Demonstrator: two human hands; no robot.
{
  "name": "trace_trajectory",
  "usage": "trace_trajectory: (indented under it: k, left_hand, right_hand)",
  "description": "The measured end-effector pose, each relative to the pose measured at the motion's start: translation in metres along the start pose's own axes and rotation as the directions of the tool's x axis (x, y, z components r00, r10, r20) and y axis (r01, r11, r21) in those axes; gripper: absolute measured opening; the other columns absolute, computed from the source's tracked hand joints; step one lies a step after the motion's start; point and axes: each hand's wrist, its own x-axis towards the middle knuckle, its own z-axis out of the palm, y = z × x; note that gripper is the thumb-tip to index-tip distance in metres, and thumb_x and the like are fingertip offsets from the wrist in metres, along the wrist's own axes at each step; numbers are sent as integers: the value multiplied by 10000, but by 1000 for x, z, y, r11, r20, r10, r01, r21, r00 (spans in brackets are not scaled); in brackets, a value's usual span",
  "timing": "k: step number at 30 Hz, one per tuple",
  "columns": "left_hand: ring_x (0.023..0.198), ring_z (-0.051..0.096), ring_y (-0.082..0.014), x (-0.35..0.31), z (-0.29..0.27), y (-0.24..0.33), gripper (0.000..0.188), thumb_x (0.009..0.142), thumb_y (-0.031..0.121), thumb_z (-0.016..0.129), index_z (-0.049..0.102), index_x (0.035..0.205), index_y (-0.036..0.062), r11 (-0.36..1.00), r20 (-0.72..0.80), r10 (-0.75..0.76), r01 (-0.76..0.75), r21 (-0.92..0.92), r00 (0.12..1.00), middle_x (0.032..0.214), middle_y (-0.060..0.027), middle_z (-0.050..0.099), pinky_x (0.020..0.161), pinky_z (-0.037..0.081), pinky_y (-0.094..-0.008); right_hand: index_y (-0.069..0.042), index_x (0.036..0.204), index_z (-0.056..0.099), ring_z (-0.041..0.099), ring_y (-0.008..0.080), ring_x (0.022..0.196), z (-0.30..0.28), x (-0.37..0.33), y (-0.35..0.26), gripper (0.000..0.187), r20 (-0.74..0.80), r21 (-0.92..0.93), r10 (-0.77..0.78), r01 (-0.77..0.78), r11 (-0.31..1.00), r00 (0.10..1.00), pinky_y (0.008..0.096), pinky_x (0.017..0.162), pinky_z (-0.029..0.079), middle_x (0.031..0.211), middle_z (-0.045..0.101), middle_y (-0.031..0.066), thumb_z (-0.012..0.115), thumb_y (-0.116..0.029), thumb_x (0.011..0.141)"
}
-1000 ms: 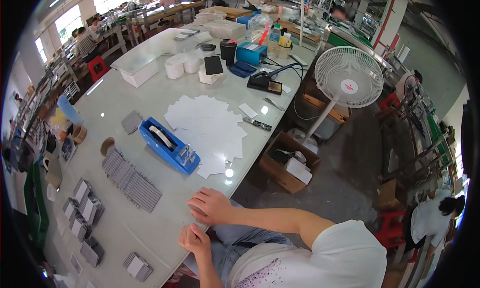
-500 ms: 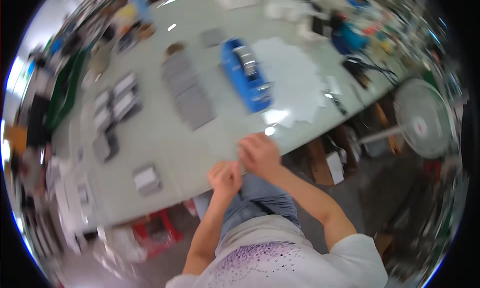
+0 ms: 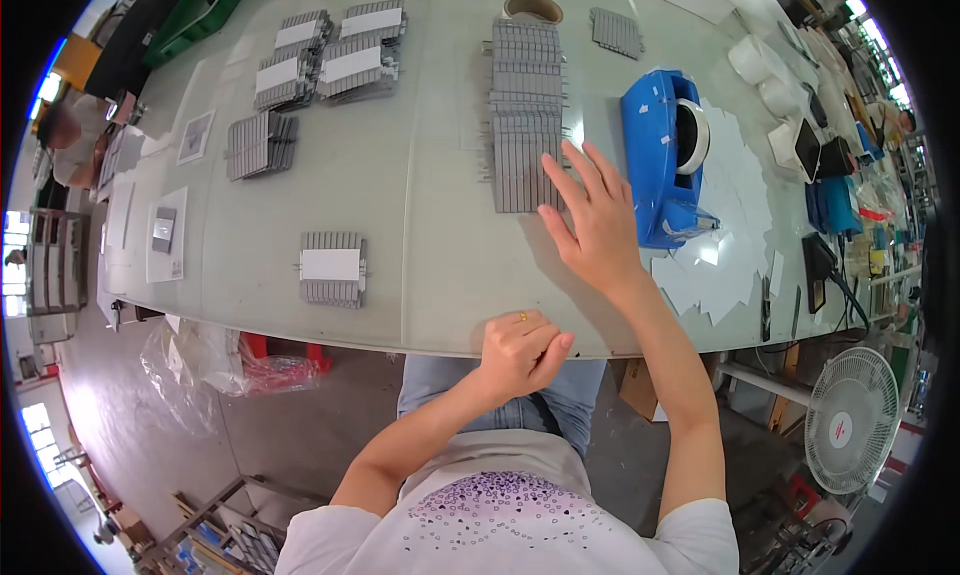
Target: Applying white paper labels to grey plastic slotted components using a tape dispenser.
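Note:
My right hand (image 3: 597,218) reaches over the table with its fingers spread, holding nothing. Its fingertips are over or just beside the near end of a long row of overlapping grey slatted pieces (image 3: 526,125); whether they touch cannot be told. At the table's front edge my left hand (image 3: 520,352) is curled into a loose fist, thumb sticking out, and nothing shows in it. A blue tape dispenser (image 3: 645,165) with a roll of tape stands right of my right hand. To the left lies a grey slatted bundle (image 3: 333,287) with a white band.
Several banded grey bundles (image 3: 352,63) lie at the far left, near a green tray (image 3: 200,20). A brown tape roll (image 3: 533,8) and a grey slatted piece (image 3: 616,33) lie at the back. White paper pieces (image 3: 735,205) spread beside the dispenser. A fan (image 3: 851,420) stands at the right.
My hands have parted: the right has moved forward to the grey row and spread its fingers, while the left stays near the table edge. The view has turned.

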Motion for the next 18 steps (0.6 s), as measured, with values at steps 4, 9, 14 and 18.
trace_trajectory:
  k: [4,9,14,18]
  left_hand:
    - [428,370,-228,2,2,1,309,820,37,612,463,548,43,1000,12,11,-11,-1,1000,494,-64,387,413,282,-356]
    - [428,385,-218,3,0,0,310,811,71,646,474,553,61,999,30,33,-33,18,999,502,-51,397,407,293,-348]
    - [428,402,-210,3,0,0,313,804,107,681,487,560,77,998,41,51,-52,22,998,507,-40,417,401,308,-340]
    - [427,383,-202,2,3,-2,325,816,78,634,456,544,75,998,24,60,-61,17,998,504,-32,380,400,282,-340]
  right_hand:
    - [-150,1277,614,407,334,1295,12,17,13,395,-26,-45,-20,19,999,999,464,1044,338,1377,501,101,635,-236,891]
    - [-160,1190,671,410,342,1270,25,25,18,310,-103,12,-38,39,999,994,453,1047,329,1381,496,102,630,-239,892]
    - [-149,1149,688,387,345,1260,32,25,25,280,-137,89,-17,29,996,990,442,1053,311,1380,494,108,581,-240,908]
    - [-133,1151,684,344,350,1281,33,24,27,336,-106,107,-36,47,993,994,447,1081,251,1399,471,117,463,-252,928]
